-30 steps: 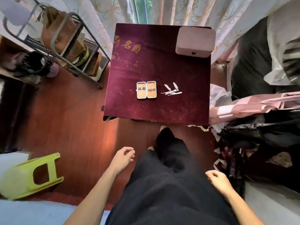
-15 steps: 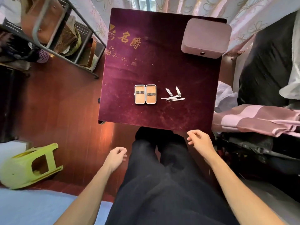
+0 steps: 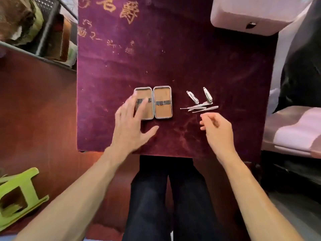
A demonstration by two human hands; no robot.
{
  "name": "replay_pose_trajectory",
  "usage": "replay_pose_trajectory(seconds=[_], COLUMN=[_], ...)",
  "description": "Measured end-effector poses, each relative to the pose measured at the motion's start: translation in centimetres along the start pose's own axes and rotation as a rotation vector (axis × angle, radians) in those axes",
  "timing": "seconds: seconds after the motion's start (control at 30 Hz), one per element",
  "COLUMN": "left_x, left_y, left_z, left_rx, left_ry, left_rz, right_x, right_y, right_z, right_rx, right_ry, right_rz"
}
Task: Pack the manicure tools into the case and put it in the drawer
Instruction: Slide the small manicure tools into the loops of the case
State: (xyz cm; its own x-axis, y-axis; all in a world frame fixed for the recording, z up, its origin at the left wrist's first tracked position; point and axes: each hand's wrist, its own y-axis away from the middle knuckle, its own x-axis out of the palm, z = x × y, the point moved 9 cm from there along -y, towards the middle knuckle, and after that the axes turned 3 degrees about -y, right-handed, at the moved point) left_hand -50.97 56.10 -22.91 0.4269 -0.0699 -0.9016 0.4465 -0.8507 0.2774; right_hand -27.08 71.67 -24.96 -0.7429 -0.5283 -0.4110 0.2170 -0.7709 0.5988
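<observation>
An open manicure case [image 3: 162,102] with a tan lining and dark elastic straps lies flat on the purple velvet table [image 3: 173,63]. My left hand [image 3: 132,126] reaches over its left half with spread fingers, fingertips at the strap. To the right lie two nail clippers [image 3: 199,97] and several thin metal tools [image 3: 199,107] in a loose pile. My right hand [image 3: 217,131] hovers just below that pile, fingers loosely curled, holding nothing.
A pale pink box [image 3: 250,13] with a small clasp stands at the table's far right corner. A metal rack [image 3: 43,32] with bags is at the left. A green plastic stool [image 3: 19,193] lies on the wooden floor. Folded fabric [image 3: 295,133] sits at the right.
The view has moved closer to the table. Both hands rose from beside my legs onto the table, the left to the case and the right toward the tools.
</observation>
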Motion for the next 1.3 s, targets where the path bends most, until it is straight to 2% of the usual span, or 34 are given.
replay_pose_trajectory(seconds=[0.07, 0.17, 0.27, 0.57, 1.0, 1.07, 1.2, 1.3], left_x=[2.1, 3.8, 4.5, 4.8, 5.0, 5.2, 5.3, 5.3], left_y=[-0.5, -0.8, -1.1, -1.3, -1.2, -1.2, -1.2, -1.2], left_z=[0.9, 1.5, 1.4, 1.3, 1.4, 1.5, 1.6, 1.5], left_rx=[0.021, 0.037, 0.040, 0.007, -0.022, -0.023, -0.030, -0.024], left_ry=[-0.044, -0.062, -0.046, -0.081, -0.085, -0.088, -0.086, -0.081], left_rz=[-0.012, -0.120, -0.221, -0.349, -0.366, -0.355, -0.356, -0.359], right_x=[1.1, 2.0, 3.0, 3.3, 1.9, 1.1, -0.4, -0.6], right_y=[-0.9, -1.2, -1.4, -1.9, -1.6, -1.4, -1.3, -1.6], right_z=[0.4, 0.9, 0.5, -1.5, -1.7, -1.4, -1.0, -1.3], right_rx=[-0.096, -0.257, -0.337, -0.391, -0.522, -0.552, -0.606, -0.590], right_ry=[0.051, 0.113, 0.110, -0.034, -0.087, -0.014, 0.294, 0.371], right_rz=[-0.034, -0.111, -0.163, -0.221, -0.312, -0.338, -0.346, -0.320])
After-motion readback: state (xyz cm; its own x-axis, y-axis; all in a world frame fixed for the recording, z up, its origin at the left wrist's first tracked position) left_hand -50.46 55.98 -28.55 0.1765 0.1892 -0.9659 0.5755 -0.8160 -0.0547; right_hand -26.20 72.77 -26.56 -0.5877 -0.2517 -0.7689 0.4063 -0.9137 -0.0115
